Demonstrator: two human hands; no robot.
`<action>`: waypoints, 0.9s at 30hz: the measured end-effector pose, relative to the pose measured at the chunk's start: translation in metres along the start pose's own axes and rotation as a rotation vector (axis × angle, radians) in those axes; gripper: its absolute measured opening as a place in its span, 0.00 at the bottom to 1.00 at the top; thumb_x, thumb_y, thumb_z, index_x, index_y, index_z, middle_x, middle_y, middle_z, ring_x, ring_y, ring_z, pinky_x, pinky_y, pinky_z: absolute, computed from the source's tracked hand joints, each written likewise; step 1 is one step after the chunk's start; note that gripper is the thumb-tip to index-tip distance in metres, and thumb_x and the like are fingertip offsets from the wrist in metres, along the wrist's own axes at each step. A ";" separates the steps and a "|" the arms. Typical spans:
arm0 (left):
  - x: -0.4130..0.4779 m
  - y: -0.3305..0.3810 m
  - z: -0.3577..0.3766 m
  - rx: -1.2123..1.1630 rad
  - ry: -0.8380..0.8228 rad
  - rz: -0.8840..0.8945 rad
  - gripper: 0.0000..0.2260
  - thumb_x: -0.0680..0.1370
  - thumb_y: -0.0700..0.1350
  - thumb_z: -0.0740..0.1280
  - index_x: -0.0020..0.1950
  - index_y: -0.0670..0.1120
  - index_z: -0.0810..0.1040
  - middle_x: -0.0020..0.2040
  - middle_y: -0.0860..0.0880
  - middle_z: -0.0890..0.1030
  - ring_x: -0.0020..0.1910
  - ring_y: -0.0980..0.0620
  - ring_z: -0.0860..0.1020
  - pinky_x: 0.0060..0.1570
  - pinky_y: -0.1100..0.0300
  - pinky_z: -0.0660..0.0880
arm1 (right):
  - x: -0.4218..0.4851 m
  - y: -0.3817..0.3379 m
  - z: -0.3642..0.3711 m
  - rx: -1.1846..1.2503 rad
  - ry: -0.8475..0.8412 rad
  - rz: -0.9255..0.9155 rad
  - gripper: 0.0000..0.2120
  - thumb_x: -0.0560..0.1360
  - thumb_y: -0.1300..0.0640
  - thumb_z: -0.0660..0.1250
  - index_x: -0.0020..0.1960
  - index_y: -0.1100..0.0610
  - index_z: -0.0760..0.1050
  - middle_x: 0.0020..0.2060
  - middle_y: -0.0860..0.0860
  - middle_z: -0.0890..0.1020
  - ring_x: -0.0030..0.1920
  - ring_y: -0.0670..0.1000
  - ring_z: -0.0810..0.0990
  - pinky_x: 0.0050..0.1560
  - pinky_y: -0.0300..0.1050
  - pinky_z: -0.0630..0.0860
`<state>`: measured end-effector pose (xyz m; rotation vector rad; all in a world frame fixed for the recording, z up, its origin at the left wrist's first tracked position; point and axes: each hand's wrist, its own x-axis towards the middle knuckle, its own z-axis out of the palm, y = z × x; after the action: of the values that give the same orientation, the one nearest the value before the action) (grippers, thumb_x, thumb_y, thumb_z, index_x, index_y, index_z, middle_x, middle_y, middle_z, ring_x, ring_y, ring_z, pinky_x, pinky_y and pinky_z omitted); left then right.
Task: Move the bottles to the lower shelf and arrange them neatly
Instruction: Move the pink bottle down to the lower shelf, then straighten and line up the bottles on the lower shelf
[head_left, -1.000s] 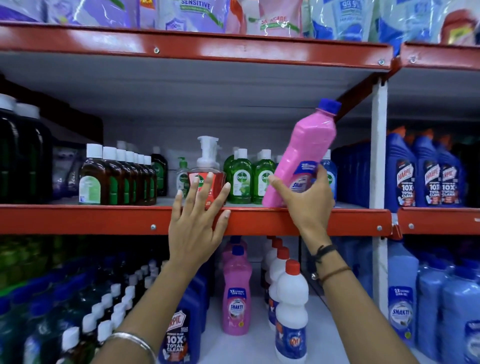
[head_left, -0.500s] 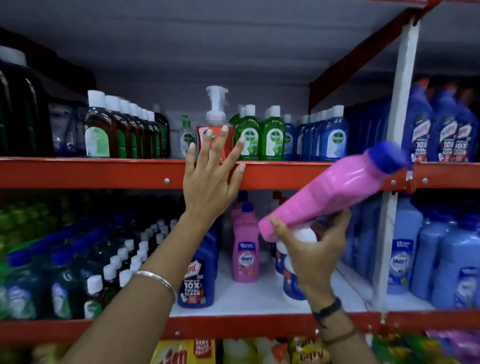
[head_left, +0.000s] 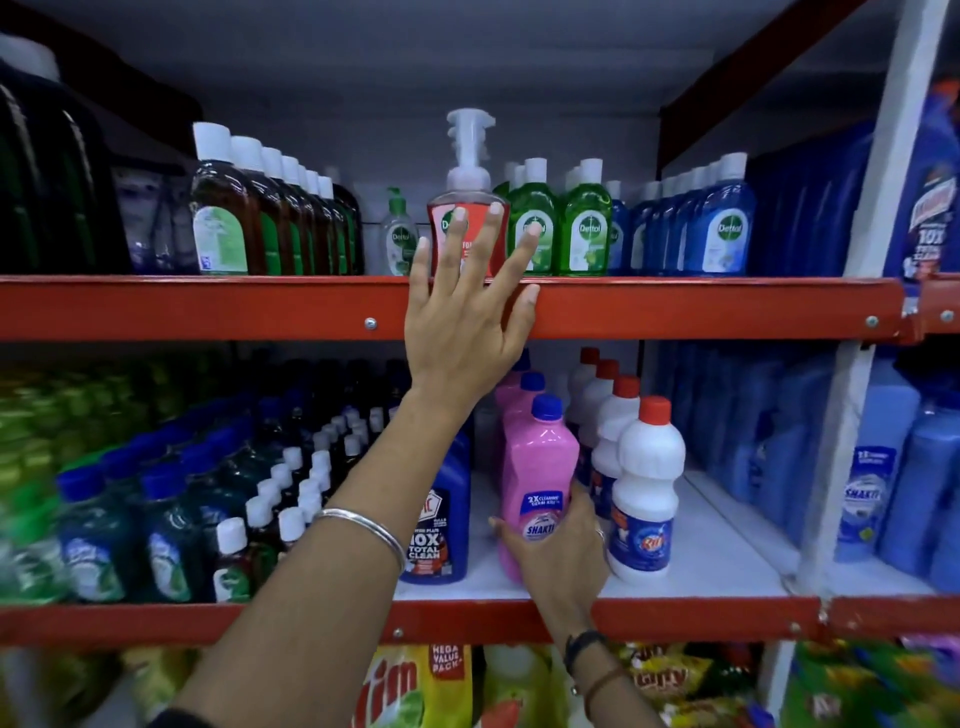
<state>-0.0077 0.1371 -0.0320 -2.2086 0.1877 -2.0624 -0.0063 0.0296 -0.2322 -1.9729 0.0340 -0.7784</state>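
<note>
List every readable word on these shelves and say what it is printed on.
"2X CLEANING", "SHAKTI": pink bottle held by the right hand.
"10X TOTAL CLEAN": dark blue bottle.
"Dettol": green bottles, blue bottle.
"Rin": white bottle.
"MEGA VALUE PACK": yellow pack.
Smaller print is blurred.

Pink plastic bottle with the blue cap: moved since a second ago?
Yes. The pink bottle went down from above the red shelf beam to the lower shelf, upright.

A pink Shakti bottle (head_left: 537, 478) with a blue cap stands upright on the white lower shelf (head_left: 717, 551), at the front of a row of matching pink bottles (head_left: 519, 395), between a blue Harpic bottle (head_left: 441, 525) and white red-capped bottles (head_left: 644, 483).
</note>
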 end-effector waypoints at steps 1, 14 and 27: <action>0.000 0.000 0.000 0.002 0.010 0.000 0.21 0.82 0.57 0.50 0.75 0.56 0.63 0.76 0.48 0.66 0.76 0.44 0.62 0.73 0.45 0.55 | 0.001 0.001 0.001 -0.017 -0.002 0.006 0.46 0.56 0.39 0.78 0.66 0.55 0.64 0.59 0.55 0.78 0.57 0.56 0.77 0.48 0.47 0.74; -0.001 0.003 -0.002 0.003 -0.026 -0.026 0.21 0.83 0.57 0.50 0.76 0.56 0.62 0.76 0.48 0.65 0.76 0.45 0.61 0.73 0.45 0.54 | 0.001 0.001 0.000 -0.171 -0.098 -0.006 0.48 0.59 0.33 0.72 0.69 0.57 0.59 0.63 0.56 0.73 0.61 0.56 0.75 0.48 0.50 0.78; -0.121 0.114 -0.018 -0.746 -0.292 -0.298 0.22 0.83 0.56 0.49 0.75 0.52 0.64 0.77 0.52 0.64 0.76 0.54 0.59 0.74 0.65 0.53 | 0.042 0.055 -0.104 0.586 0.059 0.006 0.20 0.74 0.38 0.58 0.63 0.46 0.67 0.61 0.44 0.72 0.62 0.44 0.70 0.66 0.50 0.68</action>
<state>-0.0351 0.0455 -0.1692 -3.1048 0.7436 -1.9741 -0.0120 -0.0946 -0.2223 -1.3935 -0.1395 -0.7406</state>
